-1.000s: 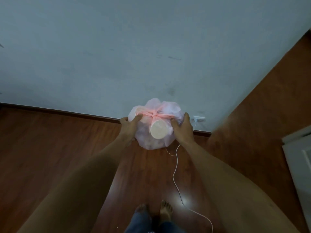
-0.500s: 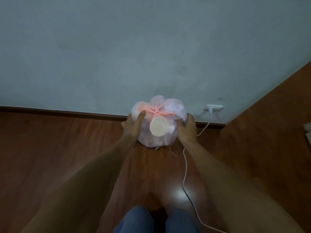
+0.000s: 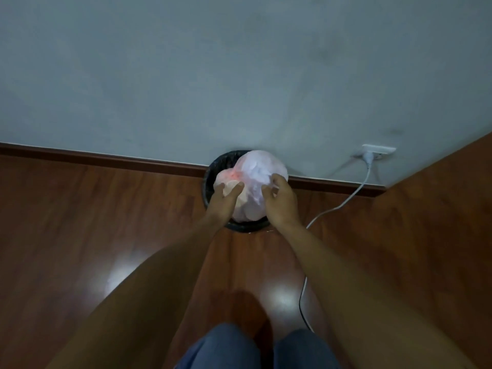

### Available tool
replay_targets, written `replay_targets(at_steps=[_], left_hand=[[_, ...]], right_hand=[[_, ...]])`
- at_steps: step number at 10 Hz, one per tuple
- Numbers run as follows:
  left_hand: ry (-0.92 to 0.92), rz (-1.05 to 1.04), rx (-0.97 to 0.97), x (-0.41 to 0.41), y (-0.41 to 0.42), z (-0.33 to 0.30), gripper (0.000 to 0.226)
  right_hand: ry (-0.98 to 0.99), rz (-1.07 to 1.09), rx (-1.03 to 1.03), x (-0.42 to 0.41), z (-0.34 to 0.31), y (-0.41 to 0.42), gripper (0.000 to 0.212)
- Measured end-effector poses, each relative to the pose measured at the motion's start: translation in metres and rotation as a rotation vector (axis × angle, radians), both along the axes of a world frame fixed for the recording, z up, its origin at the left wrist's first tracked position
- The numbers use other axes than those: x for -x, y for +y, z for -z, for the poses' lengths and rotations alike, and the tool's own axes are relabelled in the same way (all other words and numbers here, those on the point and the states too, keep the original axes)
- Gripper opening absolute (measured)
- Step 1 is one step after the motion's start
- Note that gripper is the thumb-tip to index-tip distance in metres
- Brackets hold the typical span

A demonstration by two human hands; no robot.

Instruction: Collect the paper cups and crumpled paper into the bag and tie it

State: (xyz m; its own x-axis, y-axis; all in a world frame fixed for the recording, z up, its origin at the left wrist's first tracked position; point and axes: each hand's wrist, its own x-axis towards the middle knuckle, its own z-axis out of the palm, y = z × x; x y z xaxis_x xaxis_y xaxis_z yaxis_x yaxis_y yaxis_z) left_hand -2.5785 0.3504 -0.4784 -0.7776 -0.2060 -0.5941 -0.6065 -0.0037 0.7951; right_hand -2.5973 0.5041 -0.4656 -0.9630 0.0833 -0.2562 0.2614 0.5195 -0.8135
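1. Closest to me, at the bottom edge, are my knees (image 3: 255, 347) in blue trousers, above a glossy brown wooden floor (image 3: 80, 235) with pale spots of reflected light.
2. A white cable (image 3: 302, 296) snakes over the floor on my right side and runs away toward the wall.
3. My two bare forearms reach forward and meet over a bin.
4. My left hand (image 3: 223, 202) lies against the near-left side of the bag (image 3: 253, 177); its fingers (image 3: 234, 189) are nearly straight and rest on the plastic without curling round it.
5. My right hand (image 3: 281, 202) is at the bag's right side, its fingers loosely bent with the tips touching the plastic; I cannot tell whether they pinch any of it.
6. The bag is a pale, see-through bundle, full and rounded, with crumpled white paper showing through its upper part and a pink-red patch on its left. A paler rounded shape under my left fingers may be a cup, but it is too blurred to be sure.
7. The bag sits in the mouth of a round black bin (image 3: 239, 227), whose rim shows around it, and bulges above that rim.
8. The bin stands on the floor against a dark skirting board (image 3: 106, 159).
9. Behind it rises a plain grey-white wall (image 3: 239, 75).
10. Low on that wall to the right is a white socket (image 3: 379, 149) with the cable's plug in it.
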Motion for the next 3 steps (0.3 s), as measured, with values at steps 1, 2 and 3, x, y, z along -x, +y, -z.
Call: replay_targets(at_steps=[1,2,3], left_hand=[[0.017,0.056,0.100,-0.007,-0.009,0.017,0.093],[0.018,0.096,0.192,-0.017,-0.014,-0.012,0.045],[0.063,0.057,0.252,-0.018,-0.017,-0.054,0.013]], right_hand=[[-0.038,-0.014,-0.008,-0.006,0.002,0.000,0.045],[-0.052,-0.043,-0.010,-0.017,-0.016,0.006,0.041],[-0.050,-0.015,-0.033,-0.021,-0.049,0.014,0.036]])
